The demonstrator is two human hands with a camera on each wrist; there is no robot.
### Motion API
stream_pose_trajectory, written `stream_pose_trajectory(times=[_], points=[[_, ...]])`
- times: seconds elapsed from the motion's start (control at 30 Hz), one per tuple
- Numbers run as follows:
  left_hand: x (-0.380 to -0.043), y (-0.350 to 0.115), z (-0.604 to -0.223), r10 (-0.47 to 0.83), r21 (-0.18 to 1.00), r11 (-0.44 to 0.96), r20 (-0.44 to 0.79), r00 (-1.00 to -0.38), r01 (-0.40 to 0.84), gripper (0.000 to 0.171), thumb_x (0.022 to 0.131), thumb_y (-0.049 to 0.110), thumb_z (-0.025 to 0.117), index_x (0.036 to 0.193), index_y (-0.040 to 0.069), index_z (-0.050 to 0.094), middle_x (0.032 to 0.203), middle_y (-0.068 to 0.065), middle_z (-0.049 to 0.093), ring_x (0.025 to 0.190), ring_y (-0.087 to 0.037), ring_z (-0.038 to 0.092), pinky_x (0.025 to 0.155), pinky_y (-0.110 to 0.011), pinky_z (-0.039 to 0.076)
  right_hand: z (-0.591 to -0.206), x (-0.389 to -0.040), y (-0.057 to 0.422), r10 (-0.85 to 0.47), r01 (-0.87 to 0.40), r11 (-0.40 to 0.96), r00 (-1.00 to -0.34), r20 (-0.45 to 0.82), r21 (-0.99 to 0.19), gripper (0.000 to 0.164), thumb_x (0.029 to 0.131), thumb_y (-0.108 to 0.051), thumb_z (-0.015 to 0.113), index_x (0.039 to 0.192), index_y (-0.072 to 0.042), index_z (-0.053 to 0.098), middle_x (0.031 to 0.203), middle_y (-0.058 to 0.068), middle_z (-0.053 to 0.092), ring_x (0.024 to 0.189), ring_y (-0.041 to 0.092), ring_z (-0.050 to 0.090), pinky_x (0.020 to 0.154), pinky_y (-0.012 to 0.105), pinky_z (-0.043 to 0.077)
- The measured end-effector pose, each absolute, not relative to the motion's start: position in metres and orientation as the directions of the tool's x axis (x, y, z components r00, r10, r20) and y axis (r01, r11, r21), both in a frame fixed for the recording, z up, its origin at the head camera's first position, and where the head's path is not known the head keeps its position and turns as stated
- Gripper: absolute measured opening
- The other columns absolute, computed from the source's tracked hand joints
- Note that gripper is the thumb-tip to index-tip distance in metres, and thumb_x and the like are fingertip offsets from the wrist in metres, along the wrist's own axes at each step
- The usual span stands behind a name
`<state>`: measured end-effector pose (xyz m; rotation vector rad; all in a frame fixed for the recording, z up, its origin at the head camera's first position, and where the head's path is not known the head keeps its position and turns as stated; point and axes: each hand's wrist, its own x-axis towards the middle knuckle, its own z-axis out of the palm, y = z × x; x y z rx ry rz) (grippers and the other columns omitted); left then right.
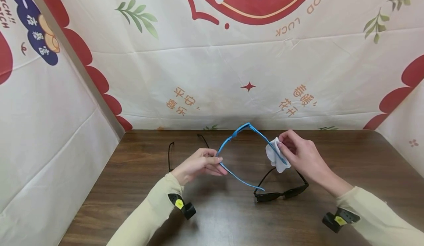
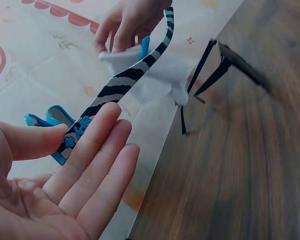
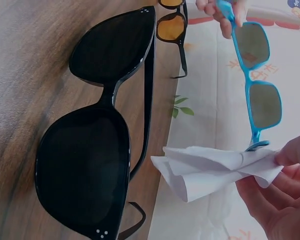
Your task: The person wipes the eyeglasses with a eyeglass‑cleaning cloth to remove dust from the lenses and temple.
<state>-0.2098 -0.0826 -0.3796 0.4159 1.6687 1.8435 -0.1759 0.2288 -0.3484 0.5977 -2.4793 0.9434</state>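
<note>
My left hand [image 1: 200, 163] pinches a pair of blue-framed sunglasses [image 1: 241, 127] near one hinge, holding them above the table. In the left wrist view the thumb presses on the zebra-striped inner side of that temple arm [image 2: 124, 84], the fingers stretched along its other side. The grey lenses [image 3: 266, 105] show in the right wrist view. My right hand [image 1: 306, 157] pinches a white cloth [image 1: 272, 153] folded around the other temple arm, whose blue tip pokes out of it. Beneath lies a pair of black sunglasses [image 1: 269, 197], lenses toward me.
Behind my left hand, glasses with amber lenses [image 3: 171, 27] and dark arms [image 1: 169, 152] sit on the brown wooden table [image 1: 132, 187], partly hidden by the hand. A printed white fabric backdrop [image 1: 198, 73] rises at the table's far edge and along the sides.
</note>
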Motion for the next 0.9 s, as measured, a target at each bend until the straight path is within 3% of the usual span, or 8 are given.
stream_pose_trajectory(times=[0.2, 0.37, 0.5, 0.6, 0.9], points=[[-0.216, -0.089, -0.381, 0.555, 0.971, -0.033, -0.178, -0.812, -0.236, 0.010, 0.097, 0.006, 0.055, 0.096, -0.004, 0.052, 0.095, -0.033, 0.065, 0.090, -0.036, 0.068, 0.087, -0.048, 0.051, -0.347, -0.168, 0.233, -0.269, -0.551, 0.661, -0.808, 0.525, -0.510, 0.020, 0.085, 0.007, 0.068, 0.096, -0.006, 0.058, 0.087, 0.005, 0.068, 0.074, 0.011, 0.065, 0.063, 0.014, 0.051], [-0.218, -0.092, -0.383, 0.519, 0.973, -0.029, -0.179, -0.836, -0.227, 0.009, 0.098, 0.006, 0.052, 0.092, 0.000, 0.054, 0.087, -0.021, 0.070, 0.091, -0.036, 0.068, 0.086, -0.045, 0.052, -0.343, -0.163, 0.233, -0.290, -0.581, 0.626, -0.792, 0.537, -0.520, 0.029, 0.078, 0.012, 0.072, 0.096, -0.006, 0.058, 0.086, 0.002, 0.065, 0.074, 0.007, 0.064, 0.064, 0.014, 0.051], [-0.218, -0.092, -0.383, 0.514, 0.972, -0.032, -0.182, -0.838, -0.231, 0.009, 0.098, 0.007, 0.054, 0.092, 0.001, 0.054, 0.085, -0.018, 0.071, 0.088, -0.034, 0.069, 0.087, -0.047, 0.051, -0.341, -0.160, 0.229, -0.310, -0.602, 0.578, -0.786, 0.535, -0.551, 0.035, 0.076, 0.015, 0.073, 0.103, -0.003, 0.058, 0.089, 0.003, 0.067, 0.076, 0.012, 0.066, 0.067, 0.014, 0.051], [-0.216, -0.090, -0.382, 0.520, 0.971, -0.031, -0.188, -0.833, -0.238, 0.009, 0.097, 0.008, 0.055, 0.092, 0.001, 0.053, 0.089, -0.025, 0.069, 0.090, -0.037, 0.068, 0.088, -0.048, 0.050, -0.342, -0.162, 0.226, -0.317, -0.608, 0.578, -0.782, 0.537, -0.544, 0.037, 0.076, 0.014, 0.073, 0.107, -0.002, 0.060, 0.090, 0.004, 0.069, 0.076, 0.018, 0.067, 0.069, 0.014, 0.052], [-0.207, -0.085, -0.378, 0.575, 0.971, -0.037, -0.173, -0.800, -0.237, 0.009, 0.097, 0.007, 0.054, 0.092, 0.001, 0.052, 0.087, -0.027, 0.068, 0.083, -0.029, 0.071, 0.090, -0.055, 0.046, -0.349, -0.173, 0.226, -0.311, -0.562, 0.758, -0.758, 0.574, -0.330, 0.027, 0.071, 0.008, 0.079, 0.090, -0.008, 0.068, 0.080, -0.002, 0.065, 0.071, 0.015, 0.060, 0.057, 0.031, 0.047]])
